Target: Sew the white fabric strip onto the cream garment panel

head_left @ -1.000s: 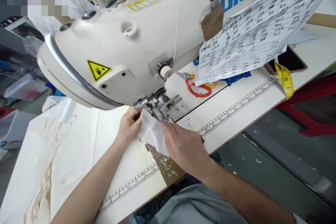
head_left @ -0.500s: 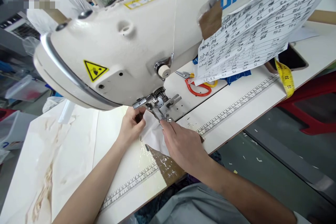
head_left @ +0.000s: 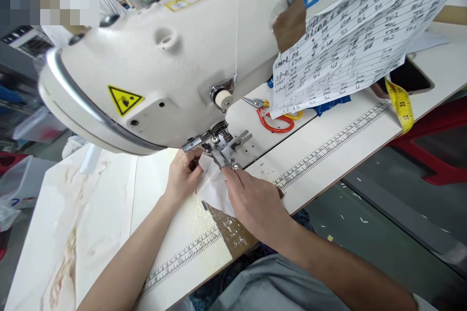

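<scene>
A white sewing machine [head_left: 146,68] spans the head view. Under its presser foot [head_left: 221,155] lies a piece of white fabric [head_left: 215,182]. My left hand [head_left: 184,172] is at the fabric's left edge, thumb and fingers closed on it, with the fingertips partly hidden behind the machine's foot. On the fabric's right side, close in front of the foot, my right hand [head_left: 255,199] pinches the cloth with its fingers pressed together. The needle point cannot be made out.
Red-handled scissors [head_left: 275,124] lie behind the foot, beside a handwritten sheet [head_left: 350,39]. A yellow tape measure [head_left: 401,104] hangs over a phone [head_left: 412,75]. Printed rulers [head_left: 332,143] run along the table's front edge. A person [head_left: 109,2] is at the back left.
The view has shifted slightly, so the machine head appears a little further left. Both hands keep nearly the same place and grip on the fabric.
</scene>
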